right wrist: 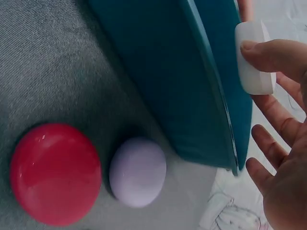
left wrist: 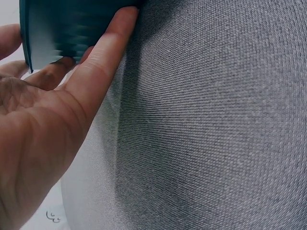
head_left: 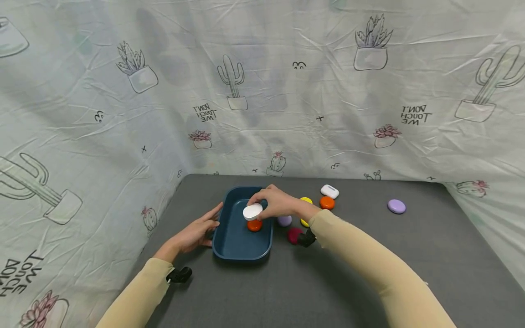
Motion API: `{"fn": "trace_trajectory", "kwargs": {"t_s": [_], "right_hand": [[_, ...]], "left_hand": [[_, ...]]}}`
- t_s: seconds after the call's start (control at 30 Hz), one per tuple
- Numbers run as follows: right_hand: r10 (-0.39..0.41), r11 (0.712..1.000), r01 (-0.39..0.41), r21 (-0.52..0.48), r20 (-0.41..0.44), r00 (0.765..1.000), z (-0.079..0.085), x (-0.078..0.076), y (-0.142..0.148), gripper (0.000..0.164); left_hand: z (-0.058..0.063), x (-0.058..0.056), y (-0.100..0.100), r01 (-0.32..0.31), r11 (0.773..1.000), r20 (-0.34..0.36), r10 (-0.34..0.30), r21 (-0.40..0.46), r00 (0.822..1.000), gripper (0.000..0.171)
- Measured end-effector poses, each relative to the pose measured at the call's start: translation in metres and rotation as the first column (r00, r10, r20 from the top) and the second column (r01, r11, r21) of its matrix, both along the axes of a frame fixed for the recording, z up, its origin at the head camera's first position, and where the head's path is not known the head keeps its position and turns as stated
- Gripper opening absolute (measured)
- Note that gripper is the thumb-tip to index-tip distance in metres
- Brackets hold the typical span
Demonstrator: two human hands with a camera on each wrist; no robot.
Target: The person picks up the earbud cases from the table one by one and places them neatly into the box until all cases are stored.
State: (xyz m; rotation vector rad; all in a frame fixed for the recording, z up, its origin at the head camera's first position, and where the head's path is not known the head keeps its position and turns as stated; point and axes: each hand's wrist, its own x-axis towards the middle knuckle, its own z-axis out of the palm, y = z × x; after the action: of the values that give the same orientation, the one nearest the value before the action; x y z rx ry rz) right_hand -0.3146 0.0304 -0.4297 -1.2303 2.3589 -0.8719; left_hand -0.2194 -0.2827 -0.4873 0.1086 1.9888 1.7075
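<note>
Fingers spread, the left hand (head_left: 196, 233) touches the tray (head_left: 232, 240), seemingly steadying it, while the right hand (head_left: 280, 203) pinches the white disc (head_left: 252, 212) above.

Ahead of you hangs a pale, wrinkled curtain (head_left: 266, 27), and more of the same cloth runs down your left side, meeting the back stretch at a creased corner. Its print shows potted cacti (head_left: 232, 82), pink-tinged succulents (head_left: 385, 135), small crosses and mirror-reversed lettering (head_left: 415, 115). Below it you have a dark grey desk (head_left: 410, 246), its far edge close against the cloth; your wrist views show a fine woven surface. The light falls softly over the folds, leaving muted shadows.
</note>
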Motion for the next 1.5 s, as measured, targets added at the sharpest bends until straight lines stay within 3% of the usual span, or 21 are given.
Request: {"fn": "trace_trajectory", "kwargs": {"t_s": [0.43, 0.83, 1.0, 1.23, 1.5], "right_hand": [[0.050, 0.974, -0.024, 0.225, -0.109, 0.993, -0.005, 0.004, -0.041, 0.040], [0.064, 0.965, -0.030, 0.261, -0.121, 0.991, -0.005, 0.004, -0.051, 0.049], [0.028, 0.979, -0.005, 0.205, -0.107, 0.994, 0.000, 0.005, -0.040, 0.052], [-0.010, 0.998, 0.013, 0.054, -0.061, 0.998, 0.010, 0.009, -0.010, 0.052], [-0.086, 0.994, 0.084, -0.068, -0.021, 0.996, 0.024, 0.011, 0.041, 0.055]], "left_hand": [[0.005, -0.004, -0.001, 0.000, 1.000, 0.019, 0.000, -0.014, 1.000, 0.064], [0.007, -0.005, 0.001, 0.007, 1.000, 0.020, -0.007, -0.003, 1.000, 0.065], [0.009, -0.003, 0.004, -0.025, 0.999, 0.016, 0.026, -0.030, 1.000, 0.066], [0.007, -0.004, 0.005, -0.038, 0.998, 0.018, 0.039, -0.047, 0.999, 0.066], [0.005, -0.003, 0.004, -0.035, 0.998, -0.005, 0.034, -0.060, 0.999, 0.067]]}}
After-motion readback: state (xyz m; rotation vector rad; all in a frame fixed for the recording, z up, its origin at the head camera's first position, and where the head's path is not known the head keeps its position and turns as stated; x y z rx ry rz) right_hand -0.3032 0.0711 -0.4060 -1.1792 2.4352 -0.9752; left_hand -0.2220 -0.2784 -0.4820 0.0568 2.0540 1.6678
